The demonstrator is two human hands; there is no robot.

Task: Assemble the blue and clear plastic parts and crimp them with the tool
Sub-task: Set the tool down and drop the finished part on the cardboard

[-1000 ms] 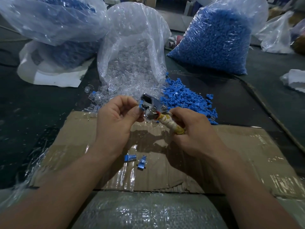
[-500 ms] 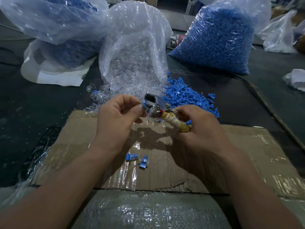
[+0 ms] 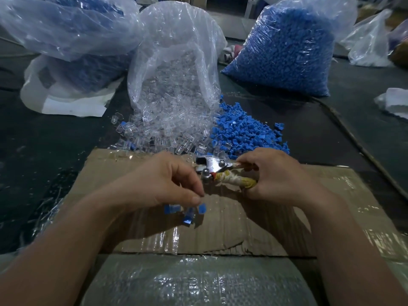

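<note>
- Dark tabletop (image 3: 55, 155) fills a dim workroom, with a taped cardboard sheet (image 3: 242, 228) laid over it as the work mat.
- Three small blue pieces (image 3: 188, 218) lie close together on the cardboard, right under the left hand (image 3: 172, 184). They look light, stiff and slick, so they are likely best pinched by their flat sides with two fingertips.
- Left-hand fingers curl downward, and the thumb tip sits just over one piece. I cannot tell whether it pinches that piece or only hovers above it.
- Just beside that hand, the right hand (image 3: 280, 175) wraps around the cloth-bound handles of the crimping tool (image 3: 213, 165). The metal head points left and nothing can be seen in it.
- The tool looks heavy for its size, and the wrapping should keep the hold from slipping.
- Loose clear parts (image 3: 167, 133) spill from an open clear bag (image 3: 176, 62) beyond the cardboard, touching a heap of blue parts (image 3: 245, 133). Both piles would scatter easily.
- Farther back stand a full bag of blue parts (image 3: 287, 51) and another bag on the left (image 3: 66, 25).
</note>
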